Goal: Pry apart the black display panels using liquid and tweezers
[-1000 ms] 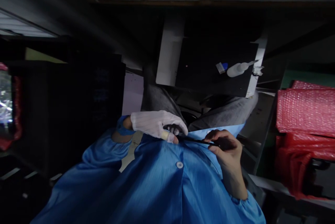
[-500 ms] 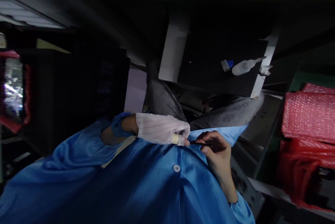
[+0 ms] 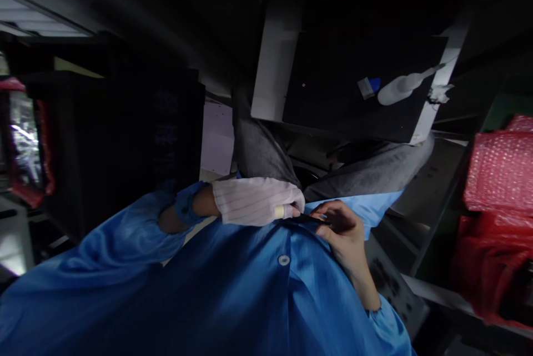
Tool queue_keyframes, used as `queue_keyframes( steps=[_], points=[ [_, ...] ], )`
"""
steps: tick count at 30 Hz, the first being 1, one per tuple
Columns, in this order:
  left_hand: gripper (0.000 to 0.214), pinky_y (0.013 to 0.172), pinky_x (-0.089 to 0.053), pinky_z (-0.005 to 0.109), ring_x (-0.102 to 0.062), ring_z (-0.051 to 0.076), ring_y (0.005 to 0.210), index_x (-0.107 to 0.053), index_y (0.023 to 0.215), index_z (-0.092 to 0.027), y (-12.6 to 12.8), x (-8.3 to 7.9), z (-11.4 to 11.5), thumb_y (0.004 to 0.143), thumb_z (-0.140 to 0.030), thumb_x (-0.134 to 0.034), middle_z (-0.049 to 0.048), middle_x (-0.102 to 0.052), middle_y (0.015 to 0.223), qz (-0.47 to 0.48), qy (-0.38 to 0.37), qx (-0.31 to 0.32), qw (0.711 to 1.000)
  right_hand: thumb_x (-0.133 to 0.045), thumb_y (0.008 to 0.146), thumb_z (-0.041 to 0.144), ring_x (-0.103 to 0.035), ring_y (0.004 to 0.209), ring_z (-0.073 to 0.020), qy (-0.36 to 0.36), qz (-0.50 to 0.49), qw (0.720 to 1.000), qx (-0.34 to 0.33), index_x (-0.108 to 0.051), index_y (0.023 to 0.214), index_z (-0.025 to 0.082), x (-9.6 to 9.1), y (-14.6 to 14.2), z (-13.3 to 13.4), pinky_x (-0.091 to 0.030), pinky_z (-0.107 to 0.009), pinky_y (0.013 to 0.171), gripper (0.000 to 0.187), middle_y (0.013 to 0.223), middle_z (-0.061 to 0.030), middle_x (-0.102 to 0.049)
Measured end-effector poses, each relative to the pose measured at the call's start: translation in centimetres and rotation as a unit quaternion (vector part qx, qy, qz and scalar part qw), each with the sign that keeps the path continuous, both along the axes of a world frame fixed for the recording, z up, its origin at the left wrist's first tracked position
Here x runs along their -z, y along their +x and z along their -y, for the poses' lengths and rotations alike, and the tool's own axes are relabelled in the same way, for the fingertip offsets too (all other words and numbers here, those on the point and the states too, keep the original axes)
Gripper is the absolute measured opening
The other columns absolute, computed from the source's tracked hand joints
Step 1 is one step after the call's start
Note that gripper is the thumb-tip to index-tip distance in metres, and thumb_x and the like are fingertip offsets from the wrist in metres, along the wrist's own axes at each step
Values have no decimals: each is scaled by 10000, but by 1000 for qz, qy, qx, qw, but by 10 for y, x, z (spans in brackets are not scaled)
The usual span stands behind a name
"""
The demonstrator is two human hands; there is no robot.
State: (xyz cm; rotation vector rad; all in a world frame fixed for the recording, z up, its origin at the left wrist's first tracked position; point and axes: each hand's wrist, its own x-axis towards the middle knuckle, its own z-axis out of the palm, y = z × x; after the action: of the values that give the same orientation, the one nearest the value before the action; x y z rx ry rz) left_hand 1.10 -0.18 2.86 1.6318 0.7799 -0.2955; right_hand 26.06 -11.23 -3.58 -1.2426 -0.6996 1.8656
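My left hand (image 3: 262,201) wears a pale striped glove, with a cream-coloured cover round one digit and a bare fingertip showing. Opposite it, close to my blue coat (image 3: 250,278), is my bare right hand (image 3: 343,228), its thumb and fingers pinched together. A thin, flat, dark piece (image 3: 310,219) runs between the two hands. The right fingers grip one end, and the left fingertips close on the other. Its kind is too dark and small to make out.
Ahead, a black-topped bench (image 3: 333,106) bears a white squeeze bottle (image 3: 400,89) and a small blue-and-white item (image 3: 368,88). Crumpled white tissue (image 3: 440,93) lies at its edge. Red bubble-wrap packs (image 3: 499,173) stand at right, a large black box (image 3: 137,134) at left.
The view has shifted slightly, so the bench and packs appear farther right. Both hands remain on the dark piece, which now shows at more of a tilt.
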Motion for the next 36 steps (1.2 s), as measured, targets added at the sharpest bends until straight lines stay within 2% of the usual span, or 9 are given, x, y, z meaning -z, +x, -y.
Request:
queue_keyframes(
  steps=[4, 10, 12, 18, 23, 26, 30, 33, 36],
  points=[
    [326, 848, -522, 349, -816, 227, 1025, -815, 1204, -218, 3, -9, 1, 1262, -328, -514, 22, -880, 1160, 0, 79, 41, 996, -1118, 776, 731, -864, 828, -233, 1, -4, 1000, 6, -804, 952, 277, 2, -2, 2, -739, -338, 814, 579, 889, -33, -867],
    [554, 677, -442, 409, -723, 231, 780, -809, 1087, -213, 11, -7, 4, 1318, -350, -325, 29, -815, 903, 15, 231, 139, 963, -1113, 766, 755, -867, 829, -240, -2, 4, 1000, 10, -817, 940, 283, 3, -4, 3, -733, -336, 790, 584, 891, -37, -874],
    [569, 687, -457, 420, -695, 238, 749, -802, 1035, -209, 15, -7, 1, 1303, -309, -310, 39, -792, 870, 9, 224, 147, 964, -1109, 765, 765, -863, 832, -240, 3, 9, 1000, 18, -814, 942, 286, 4, -4, 3, -724, -333, 782, 590, 893, -35, -871],
    [355, 671, -449, 409, -720, 240, 810, -850, 1028, -242, 23, -7, -7, 1181, -176, -537, 59, -869, 1065, -25, 164, 158, 973, -1094, 774, 786, -845, 834, -231, 12, 34, 999, 29, -808, 948, 278, 6, -6, 4, -700, -326, 786, 609, 890, -32, -859],
    [393, 752, -519, 416, -785, 263, 907, -874, 1157, -226, 25, -5, -6, 1220, -207, -486, 84, -899, 1196, -61, 127, 166, 976, -1072, 798, 802, -826, 838, -232, 12, 49, 998, 32, -803, 961, 271, 8, -7, 7, -684, -330, 771, 617, 899, -37, -852],
    [406, 828, -580, 404, -815, 253, 929, -866, 1227, -214, 24, -4, -6, 1244, -237, -461, 76, -902, 1180, -80, 99, 156, 980, -1073, 801, 797, -831, 836, -230, 15, 59, 998, 29, -811, 966, 268, 8, -8, 8, -689, -329, 776, 613, 909, -38, -860],
    [416, 788, -570, 418, -830, 275, 945, -871, 1242, -217, 21, 1, -4, 1225, -215, -456, 88, -909, 1226, -56, 108, 133, 984, -1063, 797, 825, -859, 839, -255, 55, 64, 996, 31, -824, 1021, 273, 3, 0, -1, -705, -355, 792, 642, 896, -36, -866],
    [379, 783, -598, 374, -828, 235, 867, -860, 1283, -201, 17, 4, -2, 1195, -164, -494, 54, -916, 1144, -14, 113, 86, 990, -855, 964, 922, -843, 861, -273, 140, 154, 977, 52, -834, 1119, 271, -3, 10, -24, -699, -396, 813, 670, 928, -58, -853],
    [369, 815, -626, 328, -833, 201, 851, -861, 1305, -178, 13, 5, -1, 1218, -162, -503, 26, -916, 1116, 6, 110, 56, 992, -519, 1186, 861, -808, 966, -289, 284, 323, 903, 30, -827, 1276, 255, -3, 14, -66, -678, -441, 878, 685, 1087, -115, -842]
  ],
)
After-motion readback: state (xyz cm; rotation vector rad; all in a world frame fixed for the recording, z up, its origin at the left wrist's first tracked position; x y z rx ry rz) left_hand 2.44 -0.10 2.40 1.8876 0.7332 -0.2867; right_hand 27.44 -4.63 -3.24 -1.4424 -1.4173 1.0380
